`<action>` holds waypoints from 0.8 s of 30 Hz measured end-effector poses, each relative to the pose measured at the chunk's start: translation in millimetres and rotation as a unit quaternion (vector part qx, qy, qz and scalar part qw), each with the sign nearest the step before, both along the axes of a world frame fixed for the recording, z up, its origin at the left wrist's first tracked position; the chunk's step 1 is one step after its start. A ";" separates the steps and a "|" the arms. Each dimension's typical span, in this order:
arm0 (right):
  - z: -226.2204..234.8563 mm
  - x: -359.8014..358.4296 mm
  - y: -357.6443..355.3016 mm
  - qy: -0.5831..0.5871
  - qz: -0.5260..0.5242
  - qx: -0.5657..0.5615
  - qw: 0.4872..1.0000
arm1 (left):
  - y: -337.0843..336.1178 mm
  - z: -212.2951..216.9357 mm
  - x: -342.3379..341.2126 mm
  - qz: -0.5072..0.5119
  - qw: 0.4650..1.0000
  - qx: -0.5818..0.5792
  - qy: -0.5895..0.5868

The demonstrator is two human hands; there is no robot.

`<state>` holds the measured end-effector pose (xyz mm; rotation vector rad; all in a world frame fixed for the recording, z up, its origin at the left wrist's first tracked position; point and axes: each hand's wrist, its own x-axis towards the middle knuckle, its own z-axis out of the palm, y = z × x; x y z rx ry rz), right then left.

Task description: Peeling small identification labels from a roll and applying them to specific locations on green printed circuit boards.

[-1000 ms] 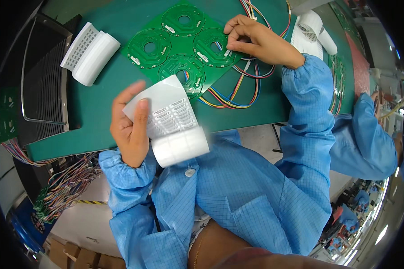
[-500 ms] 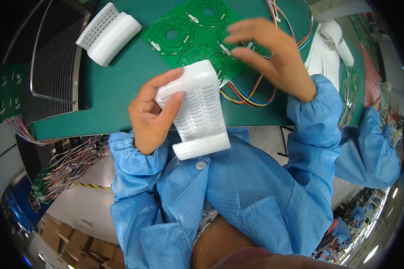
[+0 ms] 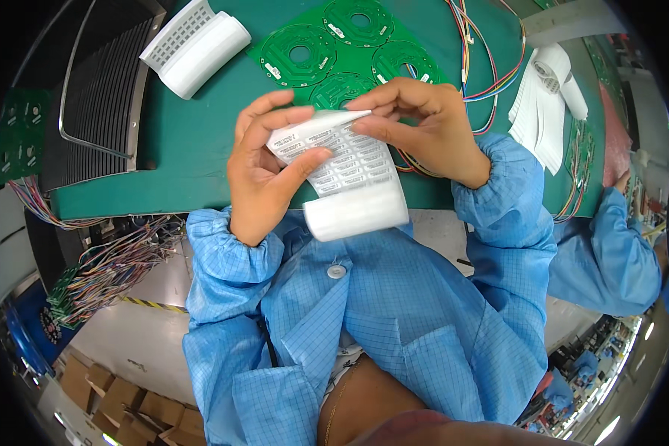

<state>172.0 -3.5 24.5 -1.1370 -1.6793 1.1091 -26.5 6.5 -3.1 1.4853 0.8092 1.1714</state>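
While the head view shows both hands at work over the front edge of the green table, the label strip is held between them, its printed face up and its rolled end hanging toward the person. The left hand is partly open, thumb on the strip's left margin, fingers spread along its upper left corner. The right hand is half curled, thumb and forefinger pinching the strip's folded top edge. Beyond the strip, toward the table's far edge, lies a green sheet of round circuit boards. A second label roll lies left of it, beside a black ribbed box at the table's left edge. Coloured wires and white paper strips lie toward the right edge.
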 end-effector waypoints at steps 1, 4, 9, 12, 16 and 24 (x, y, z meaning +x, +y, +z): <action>0.4 -0.1 0.2 0.057 0.002 -0.071 0.996 | -0.6 -0.2 0.0 -0.014 0.997 -0.066 -0.045; 1.9 -1.4 3.6 0.142 -0.016 -0.121 0.982 | -4.1 1.1 -1.4 -0.006 0.978 -0.166 -0.126; 9.8 -2.9 11.0 -0.055 -0.042 0.043 0.997 | -7.9 4.4 0.9 0.035 0.969 -0.194 -0.146; 15.1 -8.8 14.3 -0.178 0.000 0.290 0.940 | -12.9 8.1 5.4 0.074 0.981 -0.163 -0.079; 16.4 -21.0 16.9 -0.147 0.034 0.220 0.964 | -15.3 11.1 6.4 0.091 0.992 -0.084 0.009; 8.0 -21.4 15.8 -0.084 0.064 0.225 0.969 | -16.8 6.5 8.0 0.058 0.989 -0.134 -0.026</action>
